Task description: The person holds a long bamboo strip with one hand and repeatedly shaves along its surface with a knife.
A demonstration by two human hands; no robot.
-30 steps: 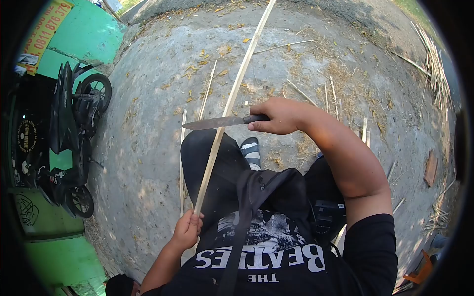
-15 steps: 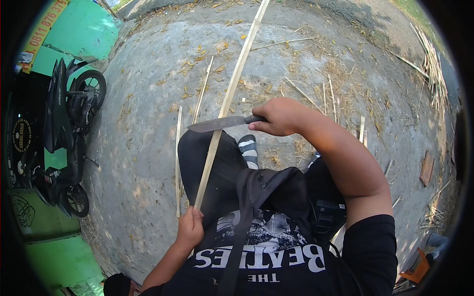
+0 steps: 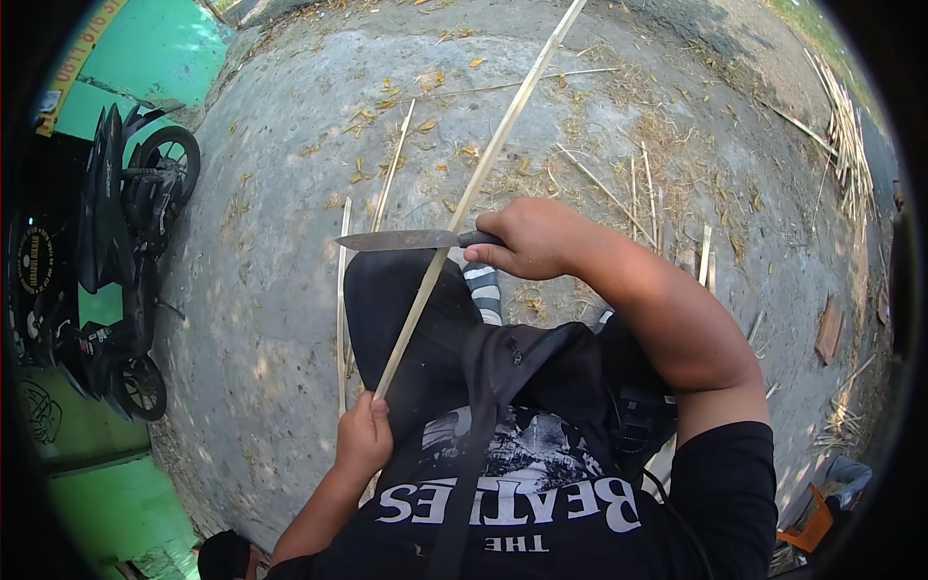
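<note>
A long pale strip, looking like split bamboo [image 3: 503,136], slants from my lap up past the top of the view. My left hand [image 3: 365,432] is closed round its near end, beside my thigh. In my right hand [image 3: 535,239] is the dark handle of a knife [image 3: 401,241]. Its long blade points left and lies across the strip above my knee, the part near the handle meeting the strip. Whether the edge bites into the strip I cannot tell.
Several thin strips [image 3: 393,164] lie on the concrete ground [image 3: 261,290] among shavings and dry leaves. A bundle of strips [image 3: 846,135] is at the far right. On the left stands a black motorcycle [image 3: 126,242]. An orange crate [image 3: 810,522] sits at the lower right.
My right hand and the knife have shifted left, so the strip now crosses the blade closer to the handle. The strip's far end has swung right. My left hand still holds its near end.
</note>
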